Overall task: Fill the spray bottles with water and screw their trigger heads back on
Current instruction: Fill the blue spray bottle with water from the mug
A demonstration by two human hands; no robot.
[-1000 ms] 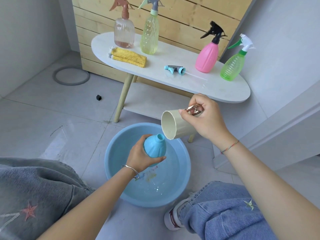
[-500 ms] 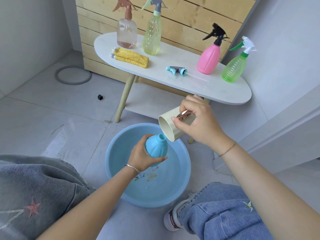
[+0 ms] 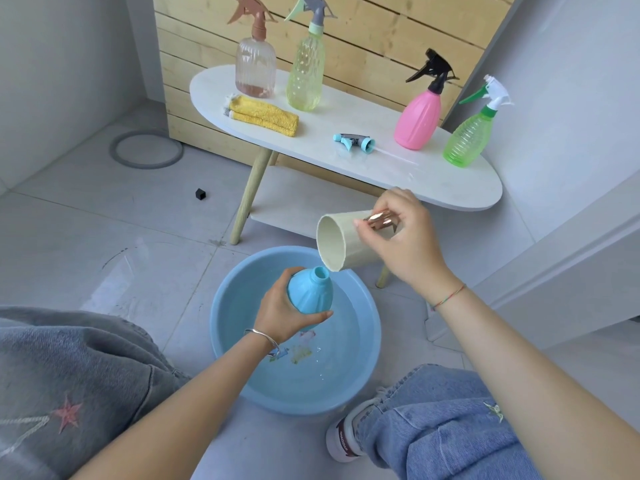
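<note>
Cup point(image 3: 334, 240) tilts closer to the bottle point(image 3: 310, 294) mouth.
Left hand point(image 3: 280, 313) grips bottle, right hand point(image 3: 405, 247) holds cup; four capped bottles point(image 3: 417, 123) seem done, head point(image 3: 353, 142) still off.

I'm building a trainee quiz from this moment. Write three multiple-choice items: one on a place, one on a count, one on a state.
1. Where does the loose trigger head lie?
A) in the basin
B) on the white table
C) on the floor

2. How many spray bottles stand on the table with heads on?
A) one
B) two
C) four

3. What state is the blue bottle held by the left hand in?
A) neck open
B) capped
C) lying flat

Key:
1 B: it lies between the yellow cloth and the pink bottle.
2 C: the rose bottle, the yellow-green bottle, the pink bottle and the green bottle.
3 A: its bare neck sits by the lip of the cream cup that the right hand tips, over the basin.
</note>
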